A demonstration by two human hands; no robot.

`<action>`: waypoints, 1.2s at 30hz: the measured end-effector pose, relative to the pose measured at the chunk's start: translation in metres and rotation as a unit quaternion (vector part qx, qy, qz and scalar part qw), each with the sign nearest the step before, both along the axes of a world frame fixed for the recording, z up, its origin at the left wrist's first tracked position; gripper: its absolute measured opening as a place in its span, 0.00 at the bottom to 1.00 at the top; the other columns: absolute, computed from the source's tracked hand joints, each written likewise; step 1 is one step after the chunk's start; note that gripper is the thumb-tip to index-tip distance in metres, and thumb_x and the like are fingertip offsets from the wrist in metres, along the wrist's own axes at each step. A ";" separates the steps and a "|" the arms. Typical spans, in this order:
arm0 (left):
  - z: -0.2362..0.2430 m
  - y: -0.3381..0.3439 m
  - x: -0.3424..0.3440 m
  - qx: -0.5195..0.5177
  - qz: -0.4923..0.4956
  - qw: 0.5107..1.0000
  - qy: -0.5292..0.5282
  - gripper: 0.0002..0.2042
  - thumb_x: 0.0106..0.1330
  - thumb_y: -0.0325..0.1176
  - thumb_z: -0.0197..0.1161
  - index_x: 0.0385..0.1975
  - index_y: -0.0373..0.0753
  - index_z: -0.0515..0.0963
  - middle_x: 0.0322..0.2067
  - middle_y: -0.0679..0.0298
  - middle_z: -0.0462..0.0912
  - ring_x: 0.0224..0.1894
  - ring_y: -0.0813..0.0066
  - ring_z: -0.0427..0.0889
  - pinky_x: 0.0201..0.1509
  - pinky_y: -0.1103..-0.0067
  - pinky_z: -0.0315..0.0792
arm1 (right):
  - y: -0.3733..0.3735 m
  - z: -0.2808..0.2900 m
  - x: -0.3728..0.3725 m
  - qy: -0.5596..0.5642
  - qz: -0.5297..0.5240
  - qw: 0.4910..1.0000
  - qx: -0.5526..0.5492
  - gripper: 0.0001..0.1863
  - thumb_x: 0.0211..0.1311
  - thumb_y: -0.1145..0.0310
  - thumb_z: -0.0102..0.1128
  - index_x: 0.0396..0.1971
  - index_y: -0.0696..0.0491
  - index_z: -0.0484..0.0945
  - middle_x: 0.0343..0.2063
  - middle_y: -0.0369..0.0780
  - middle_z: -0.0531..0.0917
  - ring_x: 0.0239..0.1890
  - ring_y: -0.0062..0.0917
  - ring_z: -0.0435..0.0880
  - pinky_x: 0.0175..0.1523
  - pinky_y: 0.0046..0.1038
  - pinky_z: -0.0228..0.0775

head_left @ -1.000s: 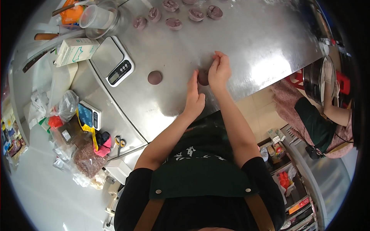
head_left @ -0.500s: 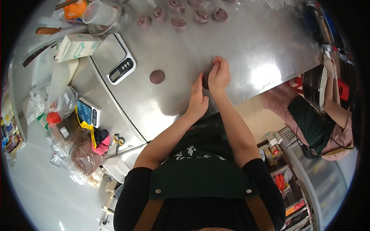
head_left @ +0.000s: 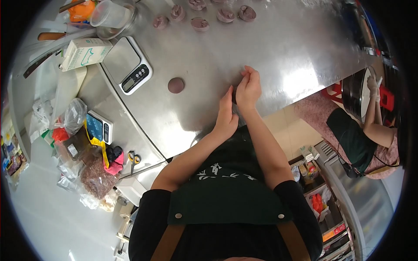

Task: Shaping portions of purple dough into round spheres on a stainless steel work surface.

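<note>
Between my two hands, low over the steel table, is a purple dough piece [head_left: 234,95]; only a dark sliver of it shows. My left hand [head_left: 227,116] stands on edge against its left side, fingers held together. Curved around the right side is my right hand [head_left: 248,90], its fingers hiding most of the dough. A smooth round purple dough disc [head_left: 176,85] lies by itself to the left of my hands. Farther off, several rougher purple dough lumps [head_left: 200,24] with creased tops sit in loose rows.
A white digital scale [head_left: 138,76] stands left of the disc, beside a carton [head_left: 85,54]. A second scale [head_left: 99,126], bags and scissors [head_left: 134,157] lie on the left-hand surface. At the right, a gloved co-worker [head_left: 374,126] handles a round metal pan [head_left: 353,95].
My hands have shifted slightly, and less of the dough shows between them. At the right, the co-worker's gloved hands have moved a little lower. The disc and lumps stay on the table.
</note>
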State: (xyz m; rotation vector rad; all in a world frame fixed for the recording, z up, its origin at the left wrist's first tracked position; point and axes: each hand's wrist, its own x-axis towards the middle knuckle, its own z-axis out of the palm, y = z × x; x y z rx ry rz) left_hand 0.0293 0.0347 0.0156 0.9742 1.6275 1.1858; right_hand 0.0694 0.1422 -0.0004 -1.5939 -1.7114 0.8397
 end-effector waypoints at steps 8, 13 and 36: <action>-0.003 0.008 -0.009 -0.060 -0.018 0.997 -0.038 0.36 0.50 0.15 0.42 0.66 0.29 0.48 0.66 0.48 0.51 0.70 0.57 0.49 0.72 0.69 0.44 | -0.005 -0.021 0.022 -0.082 0.016 0.996 0.039 0.11 0.62 0.77 0.44 0.41 0.53 0.75 0.32 0.38 0.80 0.34 0.31 0.80 0.39 0.31 0.70; 0.003 -0.011 0.002 -0.057 -0.040 0.997 -0.036 0.36 0.50 0.15 0.42 0.66 0.29 0.48 0.66 0.48 0.51 0.70 0.57 0.50 0.72 0.69 0.44 | -0.013 -0.007 0.020 -0.044 -0.004 0.999 -0.009 0.11 0.64 0.77 0.43 0.42 0.54 0.74 0.32 0.38 0.79 0.33 0.32 0.79 0.39 0.31 0.70; -0.004 0.014 -0.011 0.010 0.007 1.000 0.022 0.38 0.51 0.15 0.42 0.68 0.33 0.43 0.66 0.48 0.51 0.69 0.57 0.50 0.72 0.68 0.45 | 0.017 0.002 -0.003 0.020 0.013 0.999 0.023 0.10 0.64 0.76 0.45 0.41 0.54 0.75 0.32 0.38 0.81 0.34 0.30 0.80 0.39 0.29 0.71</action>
